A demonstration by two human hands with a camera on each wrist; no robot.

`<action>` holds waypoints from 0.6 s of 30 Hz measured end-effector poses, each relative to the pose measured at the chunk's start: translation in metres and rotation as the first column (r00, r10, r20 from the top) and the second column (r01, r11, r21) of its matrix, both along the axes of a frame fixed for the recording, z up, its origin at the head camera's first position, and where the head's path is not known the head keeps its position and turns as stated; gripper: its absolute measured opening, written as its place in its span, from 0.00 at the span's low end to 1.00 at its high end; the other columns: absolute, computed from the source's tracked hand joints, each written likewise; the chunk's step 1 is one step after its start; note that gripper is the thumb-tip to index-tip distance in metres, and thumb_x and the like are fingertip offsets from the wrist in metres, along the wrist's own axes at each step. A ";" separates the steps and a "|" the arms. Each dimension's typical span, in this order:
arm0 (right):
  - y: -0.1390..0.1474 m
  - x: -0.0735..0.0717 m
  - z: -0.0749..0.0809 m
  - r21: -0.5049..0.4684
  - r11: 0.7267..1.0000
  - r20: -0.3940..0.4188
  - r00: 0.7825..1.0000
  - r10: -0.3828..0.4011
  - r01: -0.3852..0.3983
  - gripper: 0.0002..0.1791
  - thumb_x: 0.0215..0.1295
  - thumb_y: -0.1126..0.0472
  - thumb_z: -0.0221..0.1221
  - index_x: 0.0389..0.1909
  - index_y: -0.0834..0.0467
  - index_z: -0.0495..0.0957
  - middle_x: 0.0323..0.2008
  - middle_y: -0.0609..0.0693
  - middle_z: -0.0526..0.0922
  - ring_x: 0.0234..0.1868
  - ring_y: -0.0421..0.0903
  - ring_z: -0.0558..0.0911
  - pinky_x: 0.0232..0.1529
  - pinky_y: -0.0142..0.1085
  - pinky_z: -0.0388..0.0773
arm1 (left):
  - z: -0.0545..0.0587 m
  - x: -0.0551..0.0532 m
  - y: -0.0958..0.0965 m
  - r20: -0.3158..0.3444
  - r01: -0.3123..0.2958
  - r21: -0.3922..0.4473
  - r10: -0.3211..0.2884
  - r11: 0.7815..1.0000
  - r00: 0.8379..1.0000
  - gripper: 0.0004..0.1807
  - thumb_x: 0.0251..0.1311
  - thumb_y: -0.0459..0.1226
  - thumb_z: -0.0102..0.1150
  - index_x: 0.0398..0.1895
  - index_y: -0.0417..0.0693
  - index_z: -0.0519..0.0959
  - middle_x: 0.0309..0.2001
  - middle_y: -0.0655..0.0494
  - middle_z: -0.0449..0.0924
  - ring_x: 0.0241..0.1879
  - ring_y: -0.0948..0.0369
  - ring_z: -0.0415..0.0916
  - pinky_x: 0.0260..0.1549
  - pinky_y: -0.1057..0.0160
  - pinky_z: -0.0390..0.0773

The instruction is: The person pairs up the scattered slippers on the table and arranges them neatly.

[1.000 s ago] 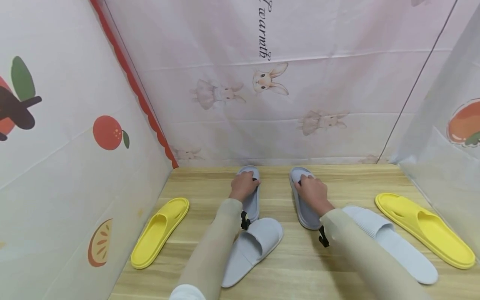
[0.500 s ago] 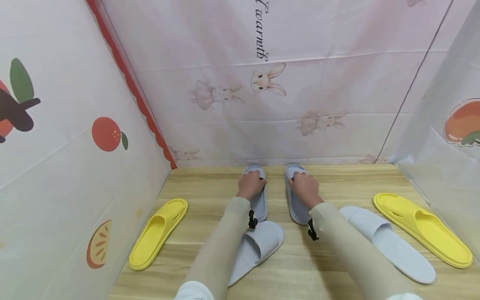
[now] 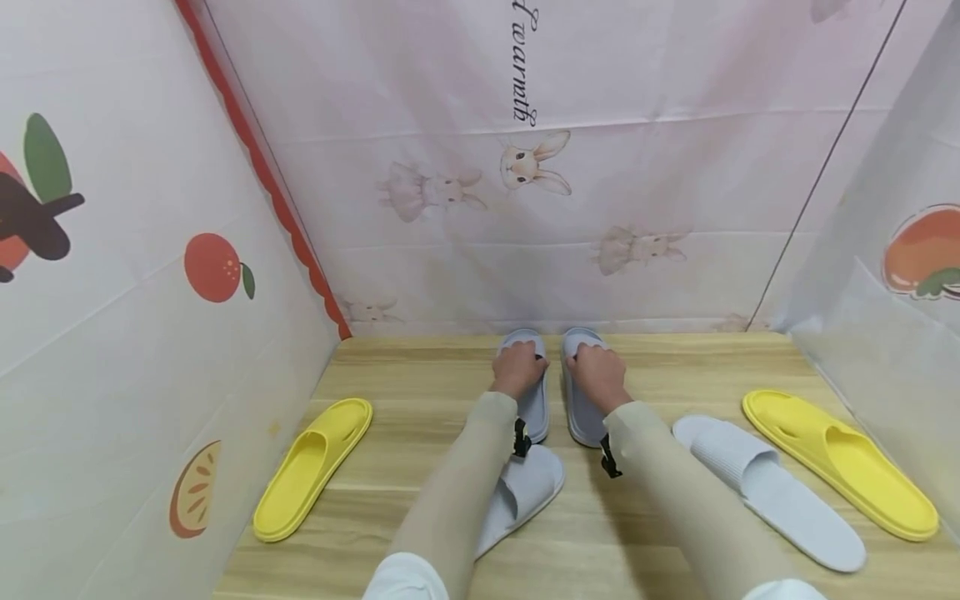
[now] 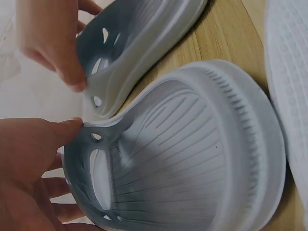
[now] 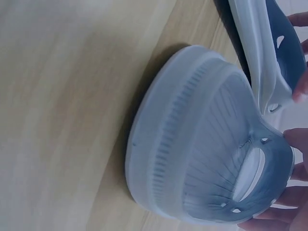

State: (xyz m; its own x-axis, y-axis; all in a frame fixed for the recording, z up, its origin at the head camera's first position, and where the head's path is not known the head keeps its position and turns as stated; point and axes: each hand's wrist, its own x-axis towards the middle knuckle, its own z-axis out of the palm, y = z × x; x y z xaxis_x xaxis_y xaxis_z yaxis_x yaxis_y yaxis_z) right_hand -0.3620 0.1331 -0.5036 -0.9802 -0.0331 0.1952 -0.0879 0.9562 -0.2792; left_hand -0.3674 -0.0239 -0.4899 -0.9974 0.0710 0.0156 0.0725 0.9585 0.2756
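left grip [image 3: 519, 369] holds left grey slipper [image 3: 535, 407]; right grip [image 3: 598, 372] holds right grey slipper [image 3: 581, 414], near it; first yellow slipper [image 3: 313, 468] far left; second yellow slipper [image 3: 843, 462] far right

Head view: left grip [image 3: 519, 371] hides part of left grey slipper [image 3: 536, 410]; right grip [image 3: 598, 372], part of right grey slipper [image 3: 582, 417]. Left sleeve [image 3: 456, 487] covers part of left white slipper [image 3: 534, 482]. Lettering [image 3: 521, 71] cut by top edge; orange fruit print [image 3: 927, 246], by right edge.

Yellow slipper [image 3: 311, 468] at left, second yellow slipper [image 3: 847, 467] at right, pale slipper [image 3: 795, 507] beside it, other pale slipper [image 3: 534, 482] nearer, bunny wall [image 3: 450, 279] far back
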 end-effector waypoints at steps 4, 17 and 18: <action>-0.006 -0.001 0.000 0.010 1.000 0.020 1.000 -0.012 0.012 0.19 0.72 0.50 0.57 0.36 0.64 0.81 0.31 0.64 0.83 0.33 0.64 0.83 0.29 0.56 0.78 | -0.002 -0.002 0.005 0.004 0.008 -0.011 -0.008 1.000 1.000 0.19 0.72 0.50 0.55 0.55 0.50 0.80 0.52 0.50 0.82 0.51 0.49 0.79 0.47 0.45 0.79; -0.018 -0.002 0.002 0.052 0.999 0.003 1.000 0.000 0.000 0.19 0.76 0.53 0.52 0.33 0.64 0.79 0.30 0.63 0.83 0.32 0.63 0.83 0.28 0.54 0.79 | -0.007 -0.012 0.019 0.018 -0.001 0.018 0.000 1.000 1.000 0.17 0.73 0.51 0.54 0.50 0.50 0.80 0.49 0.50 0.82 0.48 0.49 0.79 0.45 0.48 0.79; -0.018 -0.002 0.002 0.051 0.999 0.001 1.000 -0.002 0.002 0.19 0.76 0.53 0.51 0.33 0.64 0.79 0.30 0.63 0.83 0.32 0.62 0.83 0.27 0.53 0.79 | -0.007 -0.012 0.020 0.022 -0.001 0.022 0.000 1.000 1.000 0.17 0.73 0.50 0.54 0.50 0.50 0.80 0.49 0.50 0.82 0.48 0.49 0.79 0.46 0.48 0.79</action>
